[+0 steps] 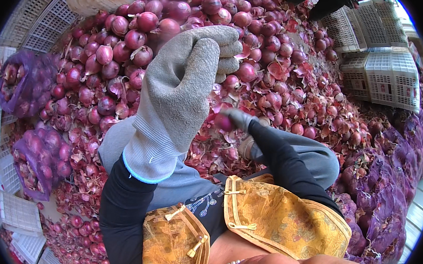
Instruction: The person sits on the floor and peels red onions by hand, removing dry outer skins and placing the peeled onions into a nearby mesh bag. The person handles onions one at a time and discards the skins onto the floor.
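Note:
My left hand (188, 78), in a grey coated glove with a knitted cuff, is raised close to the camera. Its fingers curl in and the thumb lies against them; I see nothing held, though the inside of the fist is hidden. Lower down, between my knees, my right hand (241, 119) wears a similar glove and is blurred. A red onion (224, 123) sits at its fingertips, gripped. Beyond both hands spreads a large heap of red onions (133, 39), and loose papery onion skins (212, 146) cover the floor before me.
Purple mesh sacks of onions stand at left (42, 156) and right (376, 193). White plastic crates are stacked at right (389, 69), with more crates (20, 212) along the left. At the upper right, another person's dark-gloved hand (331, 1) reaches over the heap's edge.

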Motion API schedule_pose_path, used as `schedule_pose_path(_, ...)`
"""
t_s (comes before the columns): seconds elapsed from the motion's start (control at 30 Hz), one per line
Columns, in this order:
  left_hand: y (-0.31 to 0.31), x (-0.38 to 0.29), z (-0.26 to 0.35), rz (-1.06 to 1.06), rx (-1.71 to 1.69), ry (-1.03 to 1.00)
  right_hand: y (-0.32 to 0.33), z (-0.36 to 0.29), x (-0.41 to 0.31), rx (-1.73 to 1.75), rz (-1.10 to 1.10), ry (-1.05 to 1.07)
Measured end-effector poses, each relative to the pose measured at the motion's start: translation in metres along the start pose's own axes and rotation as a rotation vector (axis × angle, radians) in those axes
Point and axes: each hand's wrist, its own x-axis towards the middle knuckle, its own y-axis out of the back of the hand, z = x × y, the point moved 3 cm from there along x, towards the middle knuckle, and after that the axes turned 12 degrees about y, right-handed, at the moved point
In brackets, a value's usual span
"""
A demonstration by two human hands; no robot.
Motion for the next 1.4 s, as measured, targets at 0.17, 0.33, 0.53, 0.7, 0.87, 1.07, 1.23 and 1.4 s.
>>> schedule_pose_path(0.17,-0.006,-0.006,0.001,-0.037,-0.019,0.015,0.046,-0.187,0.008,0.421,0.178,0.580)
schedule_pose_path(0.33,-0.009,-0.003,0.001,0.031,0.045,0.033,0.081,-0.236,0.018,-0.342,0.565,0.682)
schedule_pose_path(0.53,-0.023,0.004,-0.003,0.071,0.173,0.095,0.110,-0.142,0.074,-1.034,0.966,0.440)
schedule_pose_path(0.7,-0.031,0.012,-0.010,0.095,0.141,0.133,0.127,-0.139,0.095,-0.745,0.933,0.654)
schedule_pose_path(0.87,-0.037,0.016,-0.013,0.097,0.166,0.158,0.148,-0.103,0.095,-0.351,0.879,0.651)
schedule_pose_path(1.07,-0.033,0.013,-0.014,0.042,0.142,0.094,0.124,-0.024,0.064,0.093,0.718,0.683)
schedule_pose_path(1.23,-0.028,0.009,-0.023,0.081,0.174,-0.087,0.061,-0.089,0.025,0.187,0.483,0.705)
schedule_pose_path(1.4,-0.034,0.026,-0.040,0.077,0.208,-0.057,-0.010,-0.220,-0.073,0.159,0.050,0.929)
